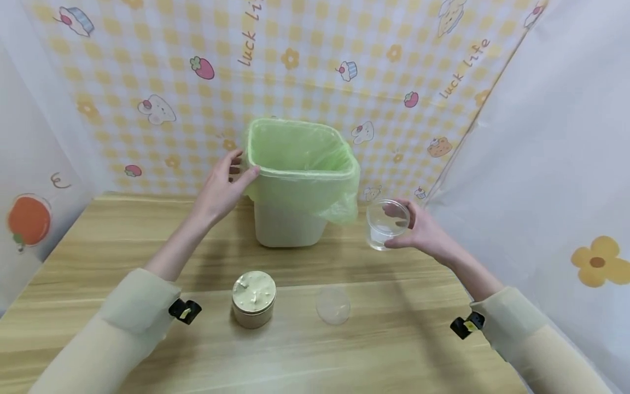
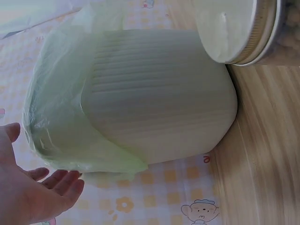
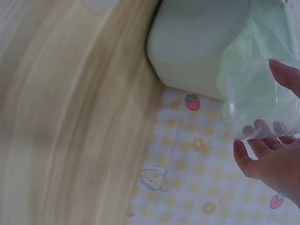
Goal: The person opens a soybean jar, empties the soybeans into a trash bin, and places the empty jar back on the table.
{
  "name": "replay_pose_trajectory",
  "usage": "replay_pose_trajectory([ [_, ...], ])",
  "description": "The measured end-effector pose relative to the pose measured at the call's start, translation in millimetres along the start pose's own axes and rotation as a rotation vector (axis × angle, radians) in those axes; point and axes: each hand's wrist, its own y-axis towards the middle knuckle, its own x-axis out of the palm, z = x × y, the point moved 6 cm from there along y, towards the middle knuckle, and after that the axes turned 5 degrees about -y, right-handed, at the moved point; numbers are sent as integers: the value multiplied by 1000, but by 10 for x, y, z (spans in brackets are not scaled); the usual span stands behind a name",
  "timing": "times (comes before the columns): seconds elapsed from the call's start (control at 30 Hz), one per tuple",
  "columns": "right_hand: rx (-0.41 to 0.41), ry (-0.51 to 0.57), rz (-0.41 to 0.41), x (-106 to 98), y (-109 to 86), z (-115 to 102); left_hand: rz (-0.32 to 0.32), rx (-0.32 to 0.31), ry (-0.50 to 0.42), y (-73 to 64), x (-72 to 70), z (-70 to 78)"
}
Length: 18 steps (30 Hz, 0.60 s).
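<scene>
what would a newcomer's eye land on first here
Probably the pale bin with its green bag, central before the checked cloth, the left hand at its rim. Next, the clear tub in the right hand, right of the bin. Then the gold-rimmed jar on the wooden table, in front of the bin.

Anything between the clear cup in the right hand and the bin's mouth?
Nothing separate visible; only the right side of the bin, with liner draped over the rim. The cup probably must clear that rim.

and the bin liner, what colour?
Pale, translucent green bin liner; shows best in the head view.
</scene>
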Motion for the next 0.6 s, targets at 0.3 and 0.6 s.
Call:
replay_pose_trajectory([
  [0.3,23,-2,-42,223,-178,336,8,50,38,-190,28,-23],
  [0.6,38,28,-94,427,-316,605,-2,79,75,-393,83,-46],
])
